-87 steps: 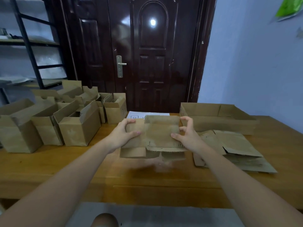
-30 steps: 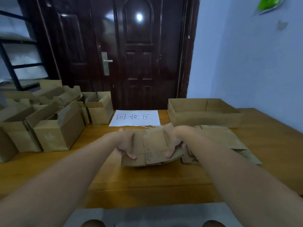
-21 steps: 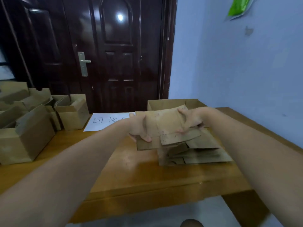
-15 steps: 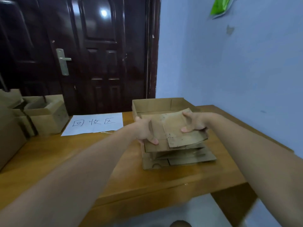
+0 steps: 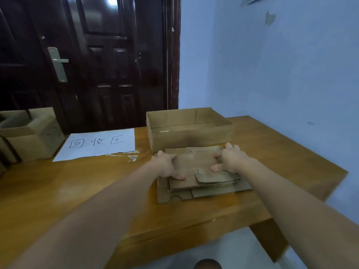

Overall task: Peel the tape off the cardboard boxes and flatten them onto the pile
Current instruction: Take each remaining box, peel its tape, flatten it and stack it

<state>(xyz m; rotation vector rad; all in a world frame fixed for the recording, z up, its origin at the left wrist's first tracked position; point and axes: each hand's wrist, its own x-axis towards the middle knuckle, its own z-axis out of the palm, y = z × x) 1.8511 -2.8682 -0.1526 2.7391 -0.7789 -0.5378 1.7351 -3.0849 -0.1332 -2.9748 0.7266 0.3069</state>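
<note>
On a wooden worktop (image 5: 97, 191) beside a pale blue wall, a person sets a flattened box (image 5: 196, 167) down on the pile (image 5: 213, 191) of collapsed cardboard, both hands on the sheet. Half a second ago the same piece hung clear above the stack; now it lies on top, with only its near right flap bowed a little off the layer beneath. The left hand (image 5: 165, 165) holds the sheet's left edge, thumb on top and fingers curled round the far side. The right hand (image 5: 230, 160) grips the right edge in the same way, its thumb lying flat across the cardboard. Just behind the pile stands a shallow open tray box (image 5: 189, 136), and to its left a paper sign (image 5: 97, 144) with handwritten characters lies on the wood. A torn strip of tape (image 5: 132, 157) rests near the sign's front edge. At far left, one of the upright boxes (image 5: 37, 136) waits with its flaps open. By the look of things, this box is all but delivered: what remains is a press to settle the flap, letting go, and a return to the boxes on the left.
</note>
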